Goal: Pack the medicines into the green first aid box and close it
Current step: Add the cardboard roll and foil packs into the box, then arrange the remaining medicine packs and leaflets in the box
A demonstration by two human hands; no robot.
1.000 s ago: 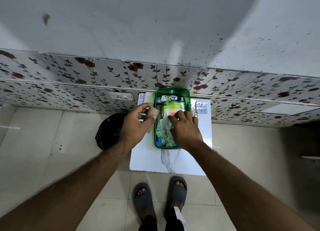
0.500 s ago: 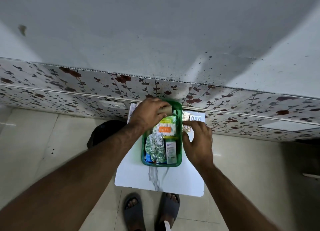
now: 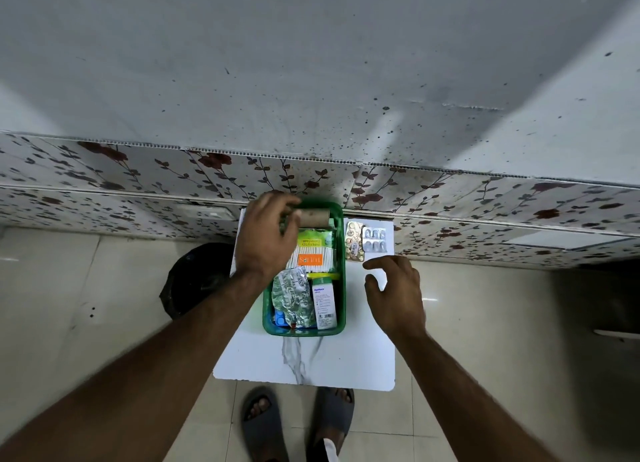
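Observation:
The green first aid box stands open on a small white table. Inside lie a cotton swab pack, a crumpled foil strip and a white medicine carton. A tan bandage roll lies across the box's far end. My left hand is over the box's far left corner, fingertips closed on the roll's left end. My right hand hovers open to the right of the box. Just beyond it, a gold blister pack and a silver blister pack lie on the table.
The table stands against a wall panel with a floral pattern. A black round object sits on the tiled floor left of the table. My feet in grey slippers are at the table's near edge.
My left hand carried the tan roll from the box's left side to its far end. My right hand left the box and moved right, beside the blister packs.

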